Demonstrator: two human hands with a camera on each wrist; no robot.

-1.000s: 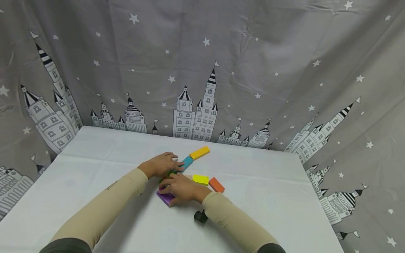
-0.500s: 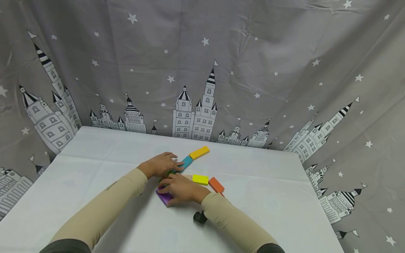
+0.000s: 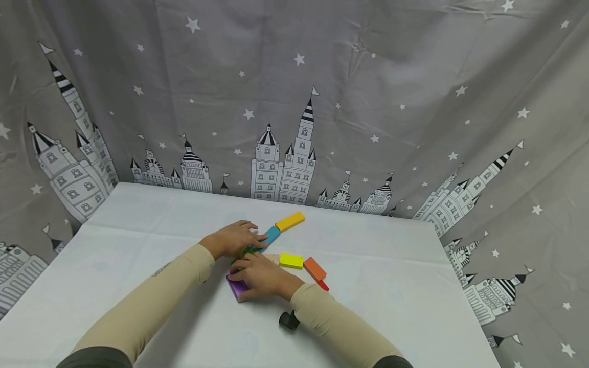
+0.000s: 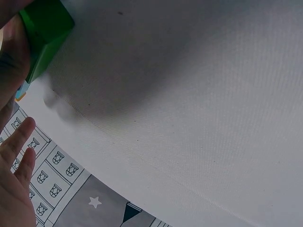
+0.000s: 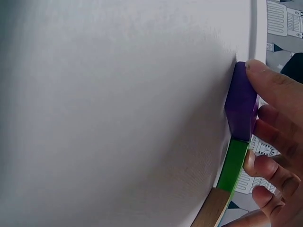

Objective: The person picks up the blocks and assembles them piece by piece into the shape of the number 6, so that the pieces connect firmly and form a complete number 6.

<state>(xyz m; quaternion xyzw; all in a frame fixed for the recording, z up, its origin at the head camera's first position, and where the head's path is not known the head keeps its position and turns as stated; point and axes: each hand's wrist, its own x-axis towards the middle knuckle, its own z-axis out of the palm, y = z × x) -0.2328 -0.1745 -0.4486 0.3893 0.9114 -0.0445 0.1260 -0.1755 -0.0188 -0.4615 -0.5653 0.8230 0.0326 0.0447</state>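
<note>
My right hand [image 3: 266, 276] pinches a purple block [image 5: 240, 104] lying on the white table, the thumb at one end and fingertips along its side. In the right wrist view the purple block meets a green block [image 5: 233, 163], and a bare wooden block [image 5: 210, 208] follows. My left hand [image 3: 233, 240] holds the green block [image 4: 46, 35] at the upper left of the left wrist view, its other fingers spread. One left fingertip reaches over a blue block [image 3: 271, 235]. The hands hide much of the green block in the head view.
A yellow-orange block [image 3: 290, 221] adjoins the blue one's far end. To the right lie a bright yellow block [image 3: 291, 260], an orange block [image 3: 315, 269] and a red block [image 3: 323, 285]. A black object [image 3: 289, 320] shows beside the right sleeve. A grey castle-print curtain [image 3: 368, 76] hangs behind.
The purple block's near end has swung slightly left with my right hand. The right forearm has shifted a little, uncovering the red block. My left hand stays nearly still.
</note>
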